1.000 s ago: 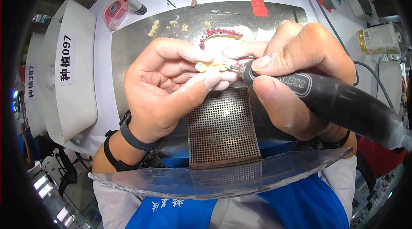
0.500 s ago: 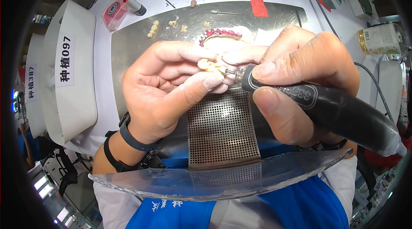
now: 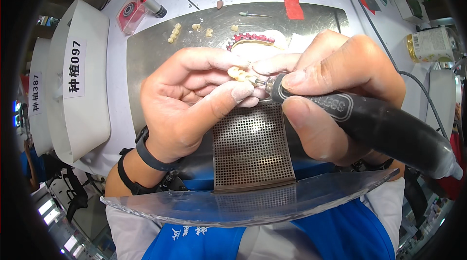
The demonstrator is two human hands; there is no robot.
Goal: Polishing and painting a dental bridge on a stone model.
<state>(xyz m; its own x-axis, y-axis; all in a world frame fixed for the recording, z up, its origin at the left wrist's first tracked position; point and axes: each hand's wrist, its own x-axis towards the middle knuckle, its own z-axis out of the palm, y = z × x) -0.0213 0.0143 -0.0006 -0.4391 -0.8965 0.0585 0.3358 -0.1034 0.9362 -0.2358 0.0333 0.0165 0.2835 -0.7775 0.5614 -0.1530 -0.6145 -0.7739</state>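
Rolled slightly and tipped lower at its rear since the earlier frame, the black handpiece [image 3: 389,121] is being gripped by the right hand [image 3: 352,67], fingers and thumb closed round its front. Its thin bur [image 3: 260,82] is being held at the right end of the cream tooth piece [image 3: 238,73], itself being pinched between left hand [image 3: 177,92] thumb and fingertips, just left of the right fingertips. Light strokes and braced fingers are probably being called for. Beyond, a dental model [image 3: 278,40] is being supported by the metal plate [image 3: 153,43].
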